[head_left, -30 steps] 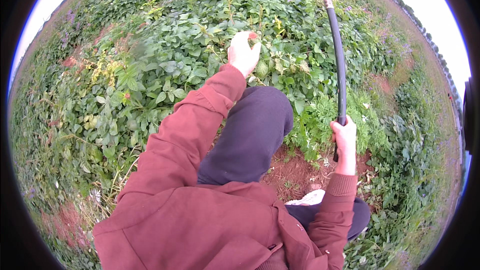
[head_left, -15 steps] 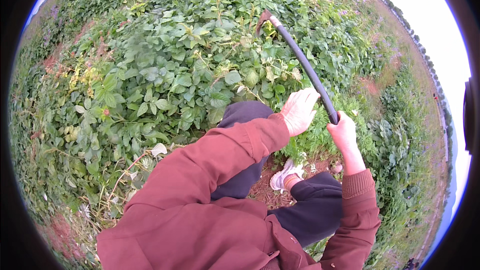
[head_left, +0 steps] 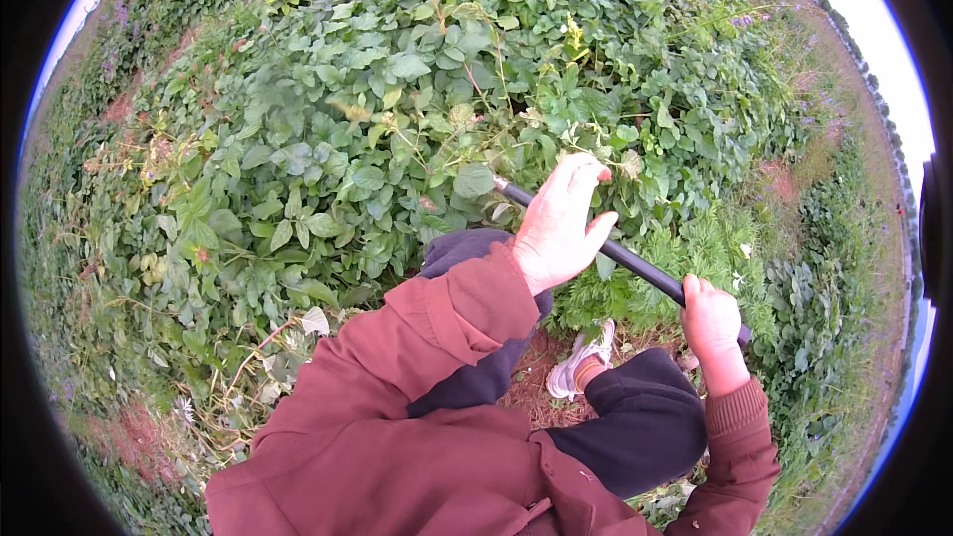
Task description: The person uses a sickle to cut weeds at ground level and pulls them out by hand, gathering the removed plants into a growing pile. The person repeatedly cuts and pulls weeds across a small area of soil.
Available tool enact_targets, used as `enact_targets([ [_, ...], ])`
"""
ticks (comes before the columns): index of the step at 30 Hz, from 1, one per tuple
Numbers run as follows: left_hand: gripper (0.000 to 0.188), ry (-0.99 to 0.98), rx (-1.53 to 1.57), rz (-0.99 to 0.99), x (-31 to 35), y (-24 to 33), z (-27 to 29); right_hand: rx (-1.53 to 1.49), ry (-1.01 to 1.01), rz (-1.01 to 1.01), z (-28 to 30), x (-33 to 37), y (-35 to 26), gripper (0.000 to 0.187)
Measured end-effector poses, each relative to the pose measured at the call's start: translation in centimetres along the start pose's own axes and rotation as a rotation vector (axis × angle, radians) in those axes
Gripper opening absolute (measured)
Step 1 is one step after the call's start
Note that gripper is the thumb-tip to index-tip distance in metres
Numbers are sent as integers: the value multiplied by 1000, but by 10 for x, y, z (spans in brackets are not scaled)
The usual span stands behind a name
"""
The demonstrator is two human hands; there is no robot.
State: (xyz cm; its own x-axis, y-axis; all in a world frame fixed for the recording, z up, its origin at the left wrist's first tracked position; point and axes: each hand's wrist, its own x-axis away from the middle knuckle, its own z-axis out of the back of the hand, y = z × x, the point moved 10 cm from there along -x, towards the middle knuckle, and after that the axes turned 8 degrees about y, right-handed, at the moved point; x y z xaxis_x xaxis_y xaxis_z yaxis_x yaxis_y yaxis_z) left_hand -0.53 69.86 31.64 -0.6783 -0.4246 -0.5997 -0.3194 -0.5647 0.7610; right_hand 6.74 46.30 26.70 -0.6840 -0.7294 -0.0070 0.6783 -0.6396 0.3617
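My right hand (head_left: 713, 323) is wrapped round the black handle of a sickle (head_left: 643, 268), close to its butt end. The handle slants up and left, passing behind my left hand (head_left: 558, 228). Its far end dips into the leafy vines (head_left: 347, 149), where leaves hide the blade. My left hand is open, thumb spread away from the fingers, and is held over the handle beside the foliage. Nothing shows in its palm. From this view I cannot tell whether it touches the handle or the leaves.
My bent legs (head_left: 635, 427) in dark trousers and a light shoe (head_left: 581, 359) are below my hands, on reddish soil (head_left: 526, 387). Feathery green plants (head_left: 685, 248) grow in front of the shoe. Dry, pale stems (head_left: 238, 387) lie to the left of my sleeve.
The sickle's head has come down and toward me into the leaves, hiding its blade. My right hand has moved right and lower. The left hand has opened its thumb and shifted slightly left.
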Motion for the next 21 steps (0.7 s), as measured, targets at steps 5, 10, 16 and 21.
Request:
enact_targets([
  [5,29,-28,-234,27,-28,-72,14,-129,-154,-142,-19,41,10,30],
  [10,33,-402,-551,256,0,-207,-17,-172,-141,-215,-33,48,17,33],
  [16,56,-86,-424,495,45,-268,-25,-432,-259,-358,-67,60,23,26],
  [21,70,-82,-552,411,46,-262,-28,-950,-261,-597,-67,58,22,19],
])
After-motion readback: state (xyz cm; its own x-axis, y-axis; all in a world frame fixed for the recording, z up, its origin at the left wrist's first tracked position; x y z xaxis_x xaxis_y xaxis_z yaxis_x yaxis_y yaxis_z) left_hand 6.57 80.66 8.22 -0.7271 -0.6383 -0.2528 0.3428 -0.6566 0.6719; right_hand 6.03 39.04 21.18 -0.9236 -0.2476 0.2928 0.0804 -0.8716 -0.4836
